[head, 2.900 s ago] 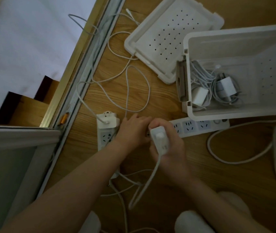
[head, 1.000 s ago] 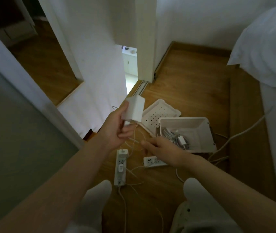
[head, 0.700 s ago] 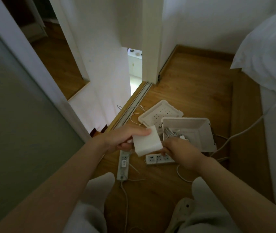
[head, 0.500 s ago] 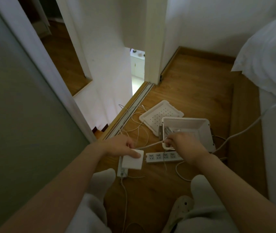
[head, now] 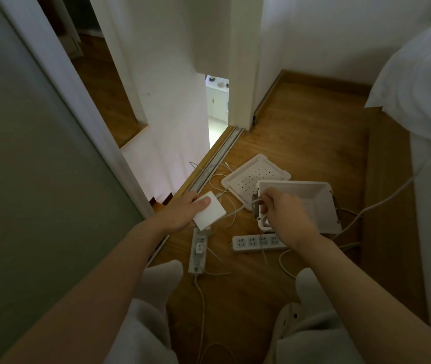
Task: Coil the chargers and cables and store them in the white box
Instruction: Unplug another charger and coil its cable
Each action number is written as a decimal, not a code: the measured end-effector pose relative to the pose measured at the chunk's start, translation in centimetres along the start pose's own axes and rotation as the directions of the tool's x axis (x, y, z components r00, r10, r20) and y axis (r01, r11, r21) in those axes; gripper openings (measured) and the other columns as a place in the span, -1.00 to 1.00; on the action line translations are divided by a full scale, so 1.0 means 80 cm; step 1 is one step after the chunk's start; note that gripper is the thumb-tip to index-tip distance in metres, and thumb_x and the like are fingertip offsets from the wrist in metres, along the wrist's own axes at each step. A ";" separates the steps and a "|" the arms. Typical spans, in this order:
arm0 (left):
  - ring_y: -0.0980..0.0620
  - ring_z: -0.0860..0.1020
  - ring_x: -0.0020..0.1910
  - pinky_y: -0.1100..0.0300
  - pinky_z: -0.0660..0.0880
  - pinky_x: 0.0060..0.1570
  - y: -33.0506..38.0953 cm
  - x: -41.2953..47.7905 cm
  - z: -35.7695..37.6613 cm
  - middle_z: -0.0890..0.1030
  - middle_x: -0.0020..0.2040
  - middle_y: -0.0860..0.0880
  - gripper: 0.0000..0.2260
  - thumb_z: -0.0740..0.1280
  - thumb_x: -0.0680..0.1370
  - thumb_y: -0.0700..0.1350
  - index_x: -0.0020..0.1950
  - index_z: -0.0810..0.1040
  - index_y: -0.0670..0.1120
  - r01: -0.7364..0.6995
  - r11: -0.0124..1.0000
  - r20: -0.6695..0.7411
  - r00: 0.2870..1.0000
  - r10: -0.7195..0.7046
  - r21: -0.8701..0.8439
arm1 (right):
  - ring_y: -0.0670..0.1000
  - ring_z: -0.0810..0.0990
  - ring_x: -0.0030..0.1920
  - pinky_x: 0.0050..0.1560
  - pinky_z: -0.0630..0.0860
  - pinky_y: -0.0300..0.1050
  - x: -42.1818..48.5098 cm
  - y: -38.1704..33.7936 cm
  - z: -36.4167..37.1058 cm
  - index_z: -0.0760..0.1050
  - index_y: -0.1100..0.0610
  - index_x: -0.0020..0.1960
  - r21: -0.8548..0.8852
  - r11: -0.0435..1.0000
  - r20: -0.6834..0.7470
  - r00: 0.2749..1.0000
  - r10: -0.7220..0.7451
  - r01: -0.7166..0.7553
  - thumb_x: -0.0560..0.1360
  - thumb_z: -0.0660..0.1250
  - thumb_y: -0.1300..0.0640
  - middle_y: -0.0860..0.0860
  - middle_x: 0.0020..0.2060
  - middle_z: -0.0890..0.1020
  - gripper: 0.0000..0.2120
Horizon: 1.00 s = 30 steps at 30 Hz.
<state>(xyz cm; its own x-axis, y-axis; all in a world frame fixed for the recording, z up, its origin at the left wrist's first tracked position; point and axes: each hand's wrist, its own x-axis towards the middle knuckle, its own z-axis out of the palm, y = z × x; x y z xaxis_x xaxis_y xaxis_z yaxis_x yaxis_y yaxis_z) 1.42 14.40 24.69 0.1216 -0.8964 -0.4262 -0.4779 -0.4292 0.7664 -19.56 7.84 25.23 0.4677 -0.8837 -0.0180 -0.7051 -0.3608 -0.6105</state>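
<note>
No text, label, brand or number can be read anywhere. The white charger (head: 209, 213), the white box (head: 314, 206), its dotted lid (head: 253, 177) and the two power strips (head: 256, 242) on the floor show plain surfaces; any marks are too small and dim to read.

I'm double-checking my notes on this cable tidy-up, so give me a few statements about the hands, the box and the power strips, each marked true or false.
The left hand holds a white charger. True.
The lid sits closed on the white box. False: it lies on the floor beside the open box.
The right hand pinches a cable. True.
Only one power strip is on the floor. False: a left power strip and a right power strip lie there.
</note>
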 end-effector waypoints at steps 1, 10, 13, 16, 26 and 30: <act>0.10 0.47 -0.12 0.31 0.41 -0.26 -0.001 -0.001 -0.002 0.43 -0.05 0.02 -0.79 0.08 0.63 0.07 0.14 0.31 -0.03 -0.011 1.000 0.017 1.000 0.011 0.010 | -0.02 0.53 -0.29 -0.35 0.39 -0.23 0.002 -0.003 0.003 0.40 0.08 -0.13 0.043 0.999 -0.010 1.000 0.024 -0.023 0.61 0.08 0.18 0.04 -0.24 0.56 -0.81; 0.00 0.52 -0.10 0.27 0.45 -0.26 -0.005 -0.009 -0.004 0.48 0.01 -0.08 -0.74 0.09 0.63 0.04 0.23 0.34 -0.07 -0.135 0.988 0.174 0.977 0.120 0.077 | -0.05 0.50 -0.29 -0.36 0.36 -0.26 0.019 -0.013 0.015 0.46 0.18 -0.01 0.231 0.966 -0.125 0.981 0.148 -0.116 0.59 0.11 0.22 -0.01 -0.26 0.52 -0.85; 0.06 0.53 0.00 0.17 0.54 -0.05 -0.002 -0.010 -0.003 0.49 0.06 -0.04 -0.75 0.16 0.61 0.02 0.20 0.38 -0.10 -0.178 0.973 0.167 0.974 0.152 0.150 | -0.07 0.49 -0.30 -0.30 0.41 -0.19 0.020 -0.018 0.008 0.47 0.17 0.02 0.270 0.958 -0.191 0.969 0.154 -0.099 0.62 0.04 0.17 -0.02 -0.28 0.52 -0.76; 0.00 0.53 0.03 0.08 0.56 0.00 -0.004 -0.006 0.007 0.49 0.08 -0.06 -0.80 0.16 0.61 0.04 0.14 0.34 -0.05 -0.164 0.969 0.099 0.984 0.148 0.184 | -0.07 0.48 -0.33 -0.28 0.48 -0.12 0.015 -0.026 0.008 0.47 0.19 0.01 0.311 0.949 -0.232 0.965 0.119 -0.043 0.62 0.04 0.13 -0.02 -0.29 0.51 -0.74; 0.05 0.53 0.03 0.13 0.59 -0.05 -0.001 -0.001 0.011 0.47 0.11 -0.02 -0.83 0.14 0.61 0.06 0.14 0.26 0.04 -0.190 0.957 -0.044 0.978 0.204 0.217 | -0.13 0.42 -0.42 -0.45 0.35 -0.36 0.017 -0.023 0.000 0.47 0.13 -0.01 0.369 0.928 -0.258 0.953 0.160 -0.056 0.63 0.05 0.13 -0.06 -0.32 0.52 -0.78; 0.05 0.53 0.06 0.13 0.60 -0.05 0.007 -0.004 0.015 0.46 0.14 -0.01 -0.86 0.13 0.62 0.03 0.13 0.23 0.07 -0.260 0.941 -0.052 0.959 0.278 0.216 | -0.15 0.36 -0.47 -0.52 0.31 -0.44 0.023 -0.009 -0.010 0.48 0.14 -0.03 0.413 0.904 -0.302 0.921 0.246 -0.106 0.64 0.04 0.15 -0.07 -0.33 0.51 -0.76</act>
<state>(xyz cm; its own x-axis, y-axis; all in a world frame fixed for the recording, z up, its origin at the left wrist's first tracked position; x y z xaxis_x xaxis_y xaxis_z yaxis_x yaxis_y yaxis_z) 0.05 14.56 24.63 0.0295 -0.9848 -0.1711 -0.6693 -0.1466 0.7284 -18.64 6.21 26.27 0.0958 -0.9928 0.0724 -0.4671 -0.1091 -0.8775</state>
